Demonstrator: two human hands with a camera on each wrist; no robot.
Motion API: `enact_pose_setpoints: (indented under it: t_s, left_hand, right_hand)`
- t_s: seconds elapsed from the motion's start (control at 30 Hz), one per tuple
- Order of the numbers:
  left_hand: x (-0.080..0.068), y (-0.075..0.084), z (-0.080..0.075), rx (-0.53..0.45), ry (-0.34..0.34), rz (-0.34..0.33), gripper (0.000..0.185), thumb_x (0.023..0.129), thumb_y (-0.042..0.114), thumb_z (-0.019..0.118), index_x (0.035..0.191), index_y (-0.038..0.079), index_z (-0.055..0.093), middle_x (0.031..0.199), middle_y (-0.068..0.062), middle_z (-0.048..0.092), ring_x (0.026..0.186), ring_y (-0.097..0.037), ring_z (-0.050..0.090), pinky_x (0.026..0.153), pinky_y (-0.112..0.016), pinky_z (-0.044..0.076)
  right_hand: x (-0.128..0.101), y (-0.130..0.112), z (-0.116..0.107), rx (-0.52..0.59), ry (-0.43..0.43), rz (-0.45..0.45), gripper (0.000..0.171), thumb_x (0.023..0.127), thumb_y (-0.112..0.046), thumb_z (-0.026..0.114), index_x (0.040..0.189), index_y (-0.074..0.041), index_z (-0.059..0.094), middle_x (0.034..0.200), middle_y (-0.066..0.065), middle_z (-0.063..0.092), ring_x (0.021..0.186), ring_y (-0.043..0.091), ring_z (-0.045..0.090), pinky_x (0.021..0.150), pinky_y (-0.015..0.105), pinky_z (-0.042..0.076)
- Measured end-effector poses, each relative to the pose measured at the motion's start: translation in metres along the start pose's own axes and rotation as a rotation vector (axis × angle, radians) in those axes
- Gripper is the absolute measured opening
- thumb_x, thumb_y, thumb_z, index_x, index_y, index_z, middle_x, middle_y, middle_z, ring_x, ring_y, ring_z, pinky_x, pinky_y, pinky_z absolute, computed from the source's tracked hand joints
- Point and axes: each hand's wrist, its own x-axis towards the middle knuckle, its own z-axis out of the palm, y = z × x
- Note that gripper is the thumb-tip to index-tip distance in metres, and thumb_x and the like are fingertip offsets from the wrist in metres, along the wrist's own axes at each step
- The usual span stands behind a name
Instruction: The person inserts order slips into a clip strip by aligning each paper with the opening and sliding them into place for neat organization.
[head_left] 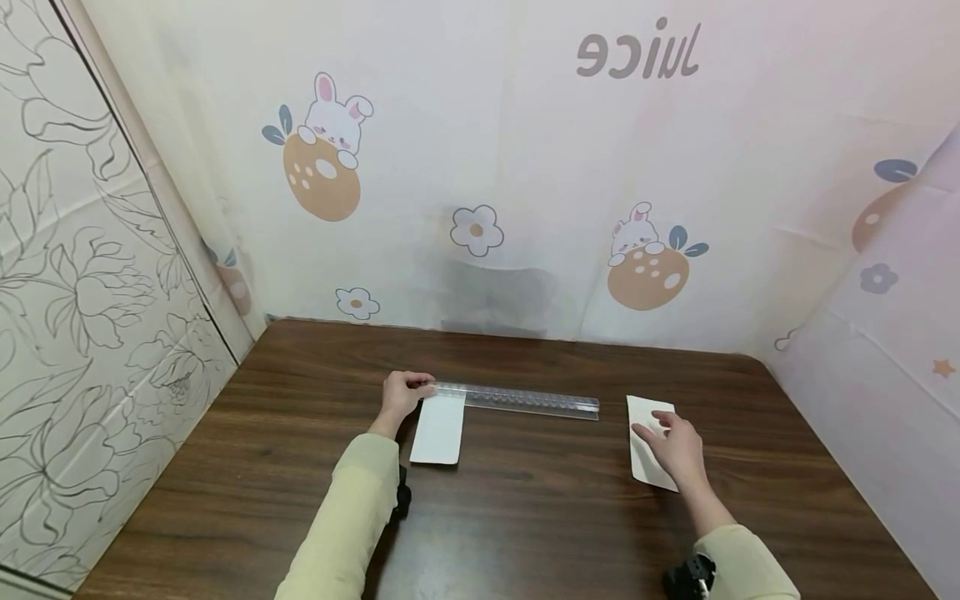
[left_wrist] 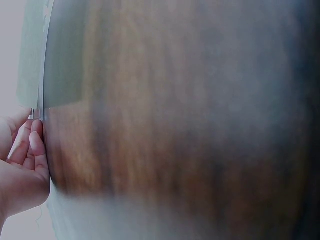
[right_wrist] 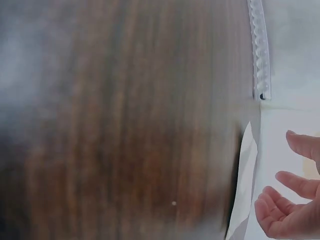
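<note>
A clear plastic ruler lies crosswise near the back of the table, its left part over the top edge of a white paper strip. My left hand pinches the ruler's left end between thumb and fingers; the left wrist view shows this hand at the ruler's tip. Past the ruler's right end lies a second white paper strip, slightly curled up along one edge in the right wrist view. Over it is my right hand, thumb and fingers apart and loosely bent, with nothing between them.
The brown wooden table runs back to a printed cloth backdrop with rabbits and flowers. At left stands a white panel with flower line drawings. Cloth also hangs along the right side.
</note>
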Motion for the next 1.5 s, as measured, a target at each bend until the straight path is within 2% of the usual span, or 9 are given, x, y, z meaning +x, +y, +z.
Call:
enact_pose_setpoints:
  t_s: [0.23, 0.73, 0.87, 0.97, 1.0, 1.1, 1.2, 1.23, 1.5]
  left_hand:
    - [0.000, 0.001, -0.001, 0.003, -0.004, -0.010, 0.010, 0.075, 0.011, 0.071, 0.084, 0.005, 0.072, 0.076, -0.004, 0.062, 0.068, -0.016, 0.050, 0.060, -0.028, 0.041]
    - [0.001, 0.000, 0.001, 0.004, -0.007, -0.008, 0.011, 0.076, 0.011, 0.070, 0.085, 0.005, 0.072, 0.076, -0.004, 0.063, 0.067, -0.014, 0.050, 0.058, -0.025, 0.040]
    - [0.002, -0.001, 0.001, -0.006, -0.008, -0.012, 0.010, 0.075, 0.010, 0.071, 0.084, 0.005, 0.072, 0.078, -0.006, 0.064, 0.070, -0.017, 0.052, 0.061, -0.029, 0.042]
    - [0.004, -0.004, 0.002, -0.019, -0.006, -0.002, 0.008, 0.074, 0.011, 0.072, 0.081, 0.007, 0.072, 0.077, -0.006, 0.063, 0.070, -0.019, 0.052, 0.061, -0.032, 0.042]
    - [0.005, -0.007, 0.002, -0.034, 0.006, 0.033, 0.007, 0.074, 0.013, 0.073, 0.079, 0.009, 0.073, 0.074, -0.005, 0.062, 0.067, -0.018, 0.051, 0.058, -0.030, 0.041]
    - [0.006, -0.009, 0.003, -0.036, 0.004, 0.039, 0.007, 0.073, 0.015, 0.073, 0.078, 0.010, 0.073, 0.073, -0.004, 0.062, 0.066, -0.018, 0.051, 0.058, -0.031, 0.041]
    - [0.005, -0.007, 0.002, -0.039, 0.000, 0.025, 0.008, 0.074, 0.014, 0.073, 0.080, 0.009, 0.073, 0.075, -0.005, 0.062, 0.068, -0.018, 0.051, 0.059, -0.030, 0.041]
    - [0.004, -0.004, 0.002, -0.024, -0.011, -0.010, 0.008, 0.075, 0.011, 0.072, 0.082, 0.007, 0.072, 0.078, -0.006, 0.063, 0.070, -0.020, 0.052, 0.062, -0.032, 0.042]
    - [0.000, 0.001, 0.000, 0.002, -0.021, -0.004, 0.011, 0.076, 0.011, 0.070, 0.085, 0.005, 0.072, 0.077, -0.004, 0.063, 0.068, -0.015, 0.050, 0.059, -0.027, 0.040]
  right_hand:
    - [0.006, 0.005, -0.001, -0.006, -0.019, 0.088, 0.059, 0.080, -0.027, 0.064, 0.118, 0.013, 0.044, 0.114, 0.036, 0.044, 0.104, 0.049, 0.039, 0.085, 0.053, 0.033]
    - [0.013, 0.015, 0.000, 0.011, -0.045, 0.180, 0.069, 0.073, -0.024, 0.071, 0.119, 0.017, 0.039, 0.120, 0.038, 0.038, 0.108, 0.049, 0.036, 0.088, 0.052, 0.031]
    - [0.015, 0.016, 0.000, -0.010, -0.048, 0.201, 0.073, 0.071, -0.024, 0.073, 0.119, 0.020, 0.038, 0.120, 0.038, 0.037, 0.109, 0.050, 0.035, 0.088, 0.052, 0.031]
    - [0.017, 0.017, 0.001, -0.028, -0.047, 0.217, 0.073, 0.070, -0.023, 0.074, 0.118, 0.021, 0.039, 0.120, 0.038, 0.037, 0.109, 0.050, 0.034, 0.089, 0.051, 0.031]
    - [0.017, 0.017, 0.001, -0.034, -0.046, 0.221, 0.074, 0.069, -0.023, 0.074, 0.118, 0.021, 0.039, 0.120, 0.038, 0.037, 0.109, 0.050, 0.034, 0.089, 0.051, 0.031]
    - [0.017, 0.017, 0.001, -0.045, -0.048, 0.236, 0.074, 0.069, -0.024, 0.074, 0.117, 0.021, 0.040, 0.120, 0.038, 0.037, 0.110, 0.050, 0.033, 0.089, 0.051, 0.031]
    - [0.017, 0.017, 0.001, -0.048, -0.052, 0.253, 0.074, 0.069, -0.024, 0.074, 0.117, 0.021, 0.041, 0.120, 0.038, 0.037, 0.110, 0.050, 0.033, 0.089, 0.051, 0.031]
    - [0.017, 0.017, 0.001, -0.047, -0.054, 0.260, 0.074, 0.069, -0.024, 0.074, 0.117, 0.021, 0.041, 0.120, 0.038, 0.037, 0.110, 0.049, 0.033, 0.089, 0.051, 0.031]
    - [0.017, 0.018, 0.001, -0.003, -0.050, 0.300, 0.075, 0.069, -0.023, 0.075, 0.118, 0.020, 0.039, 0.121, 0.038, 0.035, 0.110, 0.049, 0.032, 0.090, 0.052, 0.030]
